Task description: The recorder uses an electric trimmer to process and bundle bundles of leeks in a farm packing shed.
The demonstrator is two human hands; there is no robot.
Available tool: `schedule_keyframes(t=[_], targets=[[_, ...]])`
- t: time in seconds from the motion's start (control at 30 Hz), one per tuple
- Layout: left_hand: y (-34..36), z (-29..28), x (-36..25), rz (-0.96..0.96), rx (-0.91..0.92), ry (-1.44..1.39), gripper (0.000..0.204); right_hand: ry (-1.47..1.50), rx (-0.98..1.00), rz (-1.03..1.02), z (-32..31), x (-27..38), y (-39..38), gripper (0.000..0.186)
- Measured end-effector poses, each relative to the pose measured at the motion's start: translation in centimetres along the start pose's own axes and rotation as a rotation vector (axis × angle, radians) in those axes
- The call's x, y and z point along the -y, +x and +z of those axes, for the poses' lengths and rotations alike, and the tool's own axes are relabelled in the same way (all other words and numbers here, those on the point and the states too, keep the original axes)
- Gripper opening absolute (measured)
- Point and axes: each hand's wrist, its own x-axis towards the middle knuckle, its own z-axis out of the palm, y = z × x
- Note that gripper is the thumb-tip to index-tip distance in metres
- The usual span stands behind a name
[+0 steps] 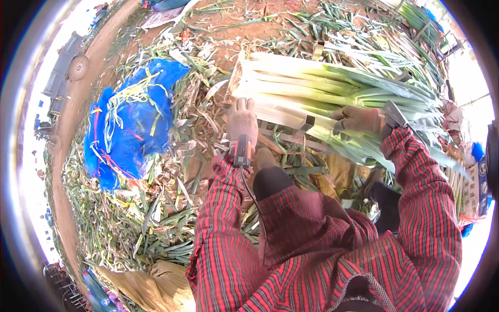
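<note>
A thick bundle of leeks [296, 86] lies crosswise in a low metal frame [306, 124], white root ends to the left and green leaves to the right. My left hand [243, 120], in a light glove, is at the near corner of the root ends, its fingers stretched out and touching the stalks. On the near side of the bundle, where white turns to green, rests my gloved right hand [359, 121], fingers apart and slightly bent over the leaves. Its palm side is hidden. A small dark device [243, 151] is strapped to my left wrist, and another [395, 114] to my right.
A blue plastic sheet [138, 119] with yellow and red ties lies at the left. Loose leek leaves [150, 223] cover the ground. Brown sacking [156, 286] lies at the lower left, a printed carton [472, 190] at the right. More leeks [418, 23] are at the far right.
</note>
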Motion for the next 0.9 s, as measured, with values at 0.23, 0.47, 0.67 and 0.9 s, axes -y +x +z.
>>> schedule_keyframes(t=[0.23,0.47,0.67,0.9], targets=[[4.6,4.8,-2.1,0.274,0.420,0.169,0.051,-0.426,-0.074,-0.074,0.4,-2.4,2.6,0.035],[4.7,8.4,-1.6,0.293,0.318,0.331,0.048,-0.859,-0.729,-0.264,4.2,-4.5,-7.8,0.057],[5.0,8.7,-2.0,0.233,0.297,0.293,0.042,-1.338,-0.901,0.094,11.4,-7.2,-16.2,0.081],[5.7,7.6,-1.6,0.262,0.336,0.252,0.039,-1.397,-0.991,0.261,9.0,-9.1,-14.5,0.071]])
